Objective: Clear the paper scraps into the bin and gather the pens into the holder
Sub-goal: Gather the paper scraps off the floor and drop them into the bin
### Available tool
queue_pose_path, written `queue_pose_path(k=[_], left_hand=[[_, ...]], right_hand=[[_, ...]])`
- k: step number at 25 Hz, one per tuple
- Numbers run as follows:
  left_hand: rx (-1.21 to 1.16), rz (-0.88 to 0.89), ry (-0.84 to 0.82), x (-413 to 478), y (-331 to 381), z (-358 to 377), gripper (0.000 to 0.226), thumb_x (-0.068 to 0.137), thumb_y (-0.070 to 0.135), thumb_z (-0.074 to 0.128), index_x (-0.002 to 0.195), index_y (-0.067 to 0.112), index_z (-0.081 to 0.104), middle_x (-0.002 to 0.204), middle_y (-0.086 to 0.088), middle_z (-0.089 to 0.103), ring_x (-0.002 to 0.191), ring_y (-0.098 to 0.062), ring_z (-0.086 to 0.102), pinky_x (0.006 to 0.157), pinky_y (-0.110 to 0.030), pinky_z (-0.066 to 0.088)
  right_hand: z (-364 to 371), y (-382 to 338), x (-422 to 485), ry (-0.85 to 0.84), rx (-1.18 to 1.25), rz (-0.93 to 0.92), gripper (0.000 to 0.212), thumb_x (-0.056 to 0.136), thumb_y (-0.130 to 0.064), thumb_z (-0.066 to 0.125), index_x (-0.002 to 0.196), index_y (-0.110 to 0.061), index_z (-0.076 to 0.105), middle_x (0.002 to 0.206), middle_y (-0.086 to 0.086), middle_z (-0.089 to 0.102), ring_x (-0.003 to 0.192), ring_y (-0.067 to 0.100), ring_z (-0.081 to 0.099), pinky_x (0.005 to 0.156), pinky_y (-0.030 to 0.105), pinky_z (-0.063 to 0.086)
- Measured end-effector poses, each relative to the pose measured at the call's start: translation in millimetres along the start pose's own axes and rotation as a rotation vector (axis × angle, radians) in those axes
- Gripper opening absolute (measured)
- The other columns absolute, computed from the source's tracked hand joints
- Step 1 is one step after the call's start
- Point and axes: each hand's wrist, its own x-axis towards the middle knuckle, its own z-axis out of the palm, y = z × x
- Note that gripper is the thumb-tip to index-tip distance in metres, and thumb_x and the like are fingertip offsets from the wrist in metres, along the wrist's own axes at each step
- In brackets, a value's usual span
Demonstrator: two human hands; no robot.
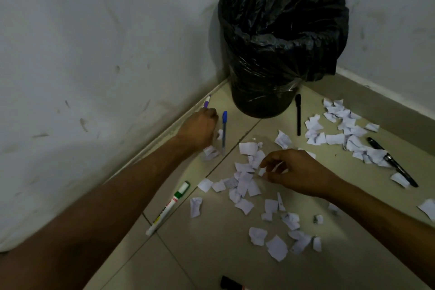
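Observation:
A bin (282,54) lined with a black bag stands in the corner of the tiled floor. White paper scraps (244,183) lie strewn in front of it, with a second heap of scraps (346,129) to the right. My left hand (200,128) is closed on a purple pen (207,101) by the left wall. Beside it lies a blue pen (224,132). My right hand (296,172) hovers over the middle scraps and pinches a small scrap between thumb and fingers. A green-capped marker (169,207), a black pen (298,114) and another black pen (393,162) lie on the floor.
Walls close in the corner on the left and at the back right. A dark object (231,283) shows at the bottom edge. No pen holder is in view.

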Motion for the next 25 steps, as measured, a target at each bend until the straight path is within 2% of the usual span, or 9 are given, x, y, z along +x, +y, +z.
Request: queue_pose_path(k=[4,8,11,13,15,18,20,22,25], left_hand=[[0.083,0.053,-0.119,-30,13,7,0.047,0.085,0.026,0.066,0.127,0.008,0.054,0.126,-0.01,0.054,0.107,-0.025,0.056,0.087,-0.037,0.053],[-0.071,0.099,-0.187,-87,20,16,0.049,0.087,0.024,0.06,0.134,0.015,0.051,0.136,-0.007,0.05,0.117,-0.025,0.051,0.089,-0.038,0.052],[-0.182,0.175,-0.215,-126,37,19,0.052,0.088,0.025,0.054,0.14,0.018,0.047,0.146,-0.007,0.045,0.128,-0.026,0.046,0.097,-0.037,0.05],[-0.229,0.166,-0.118,-145,43,14,0.051,0.087,0.029,0.053,0.136,0.018,0.051,0.143,-0.008,0.049,0.126,-0.027,0.05,0.092,-0.036,0.051],[-0.213,0.034,-0.048,-162,41,11,0.055,0.084,0.041,0.056,0.134,0.021,0.052,0.137,-0.008,0.052,0.118,-0.027,0.054,0.08,-0.037,0.054],[-0.117,-0.048,-0.106,-182,39,24,0.065,0.074,0.047,0.063,0.132,0.021,0.051,0.128,-0.012,0.052,0.104,-0.031,0.056,0.064,-0.038,0.055],[-0.161,0.0,-0.102,-184,44,35,0.058,0.07,0.031,0.065,0.126,0.018,0.056,0.116,-0.014,0.054,0.093,-0.033,0.059,0.065,-0.036,0.053],[-0.298,0.071,-0.052,-172,53,39,0.049,0.072,0.017,0.063,0.121,0.015,0.06,0.107,-0.013,0.056,0.088,-0.031,0.061,0.073,-0.03,0.048],[-0.453,0.109,-0.103,-146,69,30,0.043,0.081,0.027,0.062,0.123,0.019,0.056,0.116,-0.008,0.052,0.102,-0.026,0.057,0.086,-0.029,0.047]], right_hand=[[7,4,-8,0.055,-0.122,-0.035,0.034,0.087,-0.03,0.07,0.119,-0.023,0.066,0.118,-0.003,0.066,0.097,0.008,0.061,0.072,0.009,0.041],[9,8,15,0.133,-0.279,-0.092,0.059,0.086,-0.042,0.067,0.139,-0.025,0.049,0.147,0.004,0.045,0.135,0.025,0.042,0.108,0.038,0.039],[12,3,45,0.02,-0.407,-0.114,0.074,0.089,-0.052,0.059,0.151,-0.03,0.026,0.162,0.005,0.02,0.147,0.032,0.02,0.117,0.05,0.026],[24,4,47,-0.1,-0.476,-0.131,0.07,0.091,-0.052,0.055,0.152,-0.034,0.024,0.164,0.005,0.014,0.149,0.033,0.014,0.117,0.051,0.024],[38,9,28,-0.127,-0.472,-0.203,0.06,0.092,-0.048,0.055,0.147,-0.036,0.033,0.161,0.005,0.019,0.145,0.031,0.02,0.113,0.05,0.031],[28,25,12,0.068,-0.351,-0.163,0.056,0.093,-0.05,0.053,0.144,-0.037,0.036,0.158,0.004,0.026,0.143,0.03,0.024,0.111,0.052,0.035],[4,41,15,0.158,-0.393,0.0,0.062,0.093,-0.05,0.052,0.149,-0.035,0.029,0.161,0.006,0.019,0.144,0.034,0.02,0.113,0.051,0.033],[-7,50,18,0.066,-0.443,0.076,0.067,0.092,-0.048,0.055,0.151,-0.034,0.025,0.162,0.006,0.014,0.144,0.036,0.018,0.112,0.05,0.031],[13,45,0,-0.03,-0.394,-0.041,0.058,0.095,-0.041,0.054,0.149,-0.03,0.034,0.16,0.009,0.019,0.145,0.034,0.018,0.115,0.042,0.023]])
